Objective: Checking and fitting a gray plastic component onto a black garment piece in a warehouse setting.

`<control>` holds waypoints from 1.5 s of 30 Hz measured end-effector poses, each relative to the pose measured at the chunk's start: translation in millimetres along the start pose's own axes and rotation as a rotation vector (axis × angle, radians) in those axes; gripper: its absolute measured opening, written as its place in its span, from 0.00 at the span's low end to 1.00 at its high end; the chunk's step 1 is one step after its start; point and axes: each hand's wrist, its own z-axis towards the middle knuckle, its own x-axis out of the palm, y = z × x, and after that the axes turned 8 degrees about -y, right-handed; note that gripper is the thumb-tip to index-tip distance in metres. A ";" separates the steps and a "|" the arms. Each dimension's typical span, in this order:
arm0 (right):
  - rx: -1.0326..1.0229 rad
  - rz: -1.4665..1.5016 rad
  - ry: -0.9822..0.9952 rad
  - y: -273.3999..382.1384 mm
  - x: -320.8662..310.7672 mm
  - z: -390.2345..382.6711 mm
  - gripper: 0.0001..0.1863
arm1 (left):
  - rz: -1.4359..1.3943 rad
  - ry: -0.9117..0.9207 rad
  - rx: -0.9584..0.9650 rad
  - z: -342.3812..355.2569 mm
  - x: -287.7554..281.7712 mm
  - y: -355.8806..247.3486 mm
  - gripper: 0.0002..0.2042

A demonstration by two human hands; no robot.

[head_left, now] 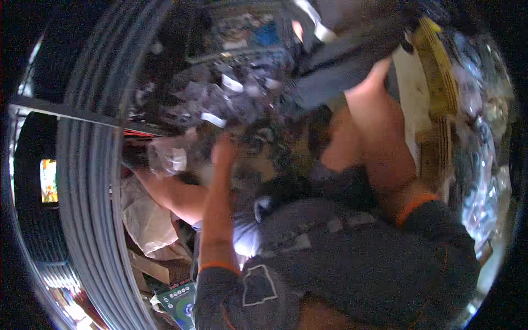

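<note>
Looking down past our dark shirt (357,258) with its orange cuffs, we have both bare arms stretched out over a cluttered heap (214,96) of small, crumpled, pale wrappings. Our left hand (224,149) is over the near side of this heap, just beside a clear plastic bag (165,157); blur hides its fingers, so we cannot tell whether they are apart, together or clamped on anything. Our right hand (379,72) is at the lower edge of a dark grey bundle (341,74), seemingly touching it; its fingers are blurred too, and we cannot tell if they grip the bundle or only rest against it. The bundle lies to the right of the heap and past the right-hand corner of a dark crate (220,56). The heap spreads out from the near edge of that crate toward us, and a blue piece (267,34) sits inside, close to the crate's right side. Our bare legs (179,198) are bent on either side of the work. Along the left runs a ribbed grey panel (91,165), with a crumpled tan paper bag (148,217) and a green printed box (180,305) between it and us. On the right stand a yellow carton (434,69) and, farther out, shiny packages in clear plastic (478,181).
</note>
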 end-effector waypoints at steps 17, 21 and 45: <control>-0.033 -0.196 -0.337 -57.4 15.8 -7.2 0.29 | -0.424 0.135 -0.165 29.5 27.7 -17.2 0.11; 0.044 -0.037 -0.587 -80.5 5.4 -11.0 0.25 | -1.116 0.375 -0.340 8.1 -84.8 -57.0 0.10; -0.259 -1.718 -0.018 -117.0 34.8 -39.3 0.21 | -0.830 -0.518 0.176 -124.3 -265.3 -230.2 0.26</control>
